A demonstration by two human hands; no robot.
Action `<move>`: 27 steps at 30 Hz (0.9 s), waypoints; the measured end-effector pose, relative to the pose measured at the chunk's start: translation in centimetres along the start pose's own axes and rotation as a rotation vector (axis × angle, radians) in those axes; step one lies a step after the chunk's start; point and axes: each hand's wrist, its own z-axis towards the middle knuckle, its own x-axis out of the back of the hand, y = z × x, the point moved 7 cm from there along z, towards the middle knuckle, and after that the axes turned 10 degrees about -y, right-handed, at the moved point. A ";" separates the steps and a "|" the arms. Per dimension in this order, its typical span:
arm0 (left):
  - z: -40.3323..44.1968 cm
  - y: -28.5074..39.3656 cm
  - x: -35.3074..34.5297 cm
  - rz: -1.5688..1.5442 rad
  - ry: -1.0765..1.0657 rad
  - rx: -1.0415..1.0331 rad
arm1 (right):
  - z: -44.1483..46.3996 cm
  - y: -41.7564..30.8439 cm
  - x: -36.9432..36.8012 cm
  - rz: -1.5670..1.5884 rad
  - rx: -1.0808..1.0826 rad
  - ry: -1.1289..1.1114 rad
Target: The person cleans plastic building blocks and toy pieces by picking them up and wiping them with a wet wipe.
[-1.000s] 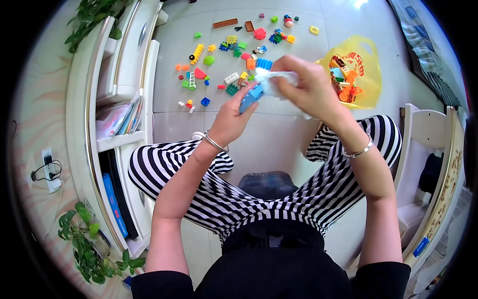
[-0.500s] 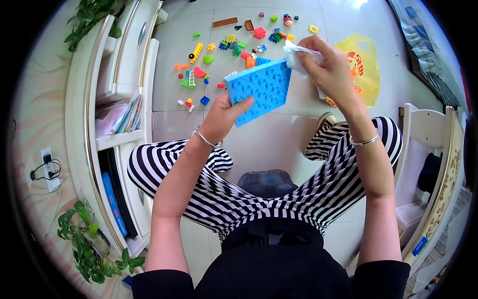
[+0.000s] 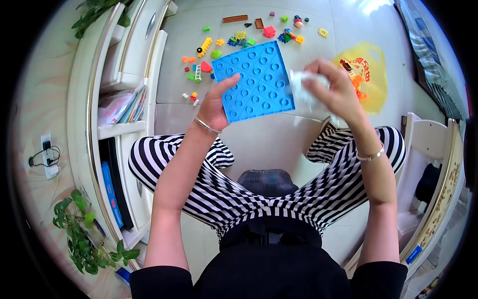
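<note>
So, the blue plate point(image 3: 259, 84) is up in the air in front of the person, tilted a bit, with its face full of little rings turned toward the camera. Left hand point(image 3: 215, 105) has it pinched at the left edge, thumb laid over the face; the other fingers are mostly hidden behind it. Right hand point(image 3: 334, 90) is kinda blurry but has its fingers closed on a crumpled white cloth point(image 3: 304, 92), right by the plate's right edge. Can't tell if cloth and plate actually touch.

Beyond that, toy bits are scattered over the tiled floor: a yellow piece with a dark wheel point(image 3: 204, 47), a white ladder point(image 3: 198, 73), a reddish block point(image 3: 269, 32) and a long brown strip point(image 3: 235, 19). Off to the right sits a yellow bag point(image 3: 376, 89) with orange pieces inside, and nearer the person, a white chair point(image 3: 427, 130).
</note>
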 end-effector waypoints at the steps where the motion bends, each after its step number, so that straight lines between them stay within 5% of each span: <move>1: 0.1 -0.6 -0.6 -0.017 -0.050 0.037 | 0.6 -0.8 1.6 0.098 0.033 0.140; 2: 0.2 -0.9 -0.9 -0.015 -0.057 0.047 | 0.9 -1.2 2.9 0.193 0.070 0.281; 7: 0.1 -2.0 -1.4 -0.040 -0.106 0.142 | 1.3 -0.6 2.3 0.273 0.044 0.271; 15: 0.3 1.0 0.3 -0.017 0.024 -0.041 | -2.8 -1.7 -3.5 0.317 -0.071 -0.439; 17: 0.0 1.4 0.3 0.044 0.042 -0.080 | -2.6 -1.5 -3.8 0.344 -0.090 -0.459; 22: 0.7 -1.2 -2.5 -0.074 -0.213 0.077 | 0.6 -1.8 -1.4 0.233 0.033 -0.019; 27: 1.1 -3.1 -1.8 0.058 -0.071 0.114 | 3.0 -2.6 -4.6 -0.035 0.015 0.074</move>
